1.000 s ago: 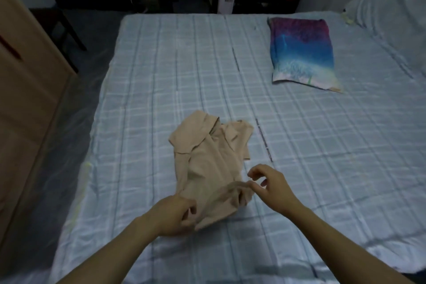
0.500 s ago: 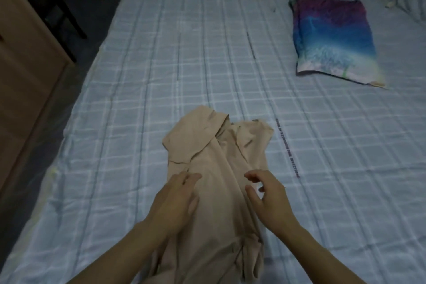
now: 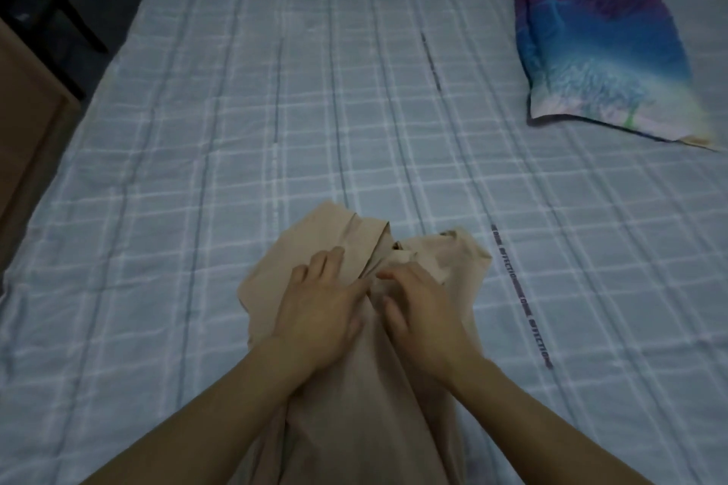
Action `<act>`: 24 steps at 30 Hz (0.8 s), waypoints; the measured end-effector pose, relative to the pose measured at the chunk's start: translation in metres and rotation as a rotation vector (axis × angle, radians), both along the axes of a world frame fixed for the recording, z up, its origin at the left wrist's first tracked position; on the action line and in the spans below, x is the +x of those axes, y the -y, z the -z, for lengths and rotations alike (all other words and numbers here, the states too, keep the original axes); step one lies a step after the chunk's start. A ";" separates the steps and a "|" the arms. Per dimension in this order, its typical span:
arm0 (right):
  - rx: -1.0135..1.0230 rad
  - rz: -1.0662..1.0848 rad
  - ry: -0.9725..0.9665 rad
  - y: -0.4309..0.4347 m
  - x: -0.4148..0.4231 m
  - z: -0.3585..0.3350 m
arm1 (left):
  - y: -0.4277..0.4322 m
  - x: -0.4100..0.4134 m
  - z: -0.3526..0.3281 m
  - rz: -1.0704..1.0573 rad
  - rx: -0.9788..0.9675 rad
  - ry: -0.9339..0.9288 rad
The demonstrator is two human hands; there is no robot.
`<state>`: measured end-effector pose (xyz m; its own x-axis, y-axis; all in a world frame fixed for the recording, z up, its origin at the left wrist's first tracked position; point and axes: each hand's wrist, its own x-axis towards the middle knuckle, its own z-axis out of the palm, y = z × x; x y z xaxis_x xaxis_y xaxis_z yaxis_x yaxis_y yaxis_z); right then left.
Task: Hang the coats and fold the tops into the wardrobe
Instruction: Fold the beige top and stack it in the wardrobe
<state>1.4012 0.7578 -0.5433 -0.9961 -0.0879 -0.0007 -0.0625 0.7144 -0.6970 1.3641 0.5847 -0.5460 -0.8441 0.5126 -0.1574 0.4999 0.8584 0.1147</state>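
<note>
Head view: beige top (image 3: pixel 366 406) on checked bedsheet (image 3: pixel 275 110), colourful pillow (image 3: pixel 598 43) beyond.

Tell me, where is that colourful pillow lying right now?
In the head view the colourful pillow lies on the checked bed at its far right, apart from the beige top near the front edge.

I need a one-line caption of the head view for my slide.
Left hand and right hand rest on a beige top on the blue checked bed; a colourful pillow lies beyond.
</note>
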 end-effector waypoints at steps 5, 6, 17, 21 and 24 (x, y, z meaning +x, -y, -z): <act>0.174 -0.165 0.051 0.010 -0.058 0.022 | 0.008 -0.035 0.018 -0.144 -0.010 -0.026; 0.229 -0.176 0.072 0.010 -0.063 0.029 | 0.016 -0.038 0.020 -0.181 0.006 -0.036; 0.368 -0.150 0.102 0.017 -0.075 0.057 | 0.098 -0.038 0.035 -0.438 0.062 -0.051; 0.393 -0.150 0.142 0.017 -0.077 0.059 | 0.109 -0.048 0.030 -0.614 0.144 -0.031; 0.327 -0.141 0.154 0.012 -0.078 0.058 | 0.121 -0.051 0.027 -0.770 0.163 -0.019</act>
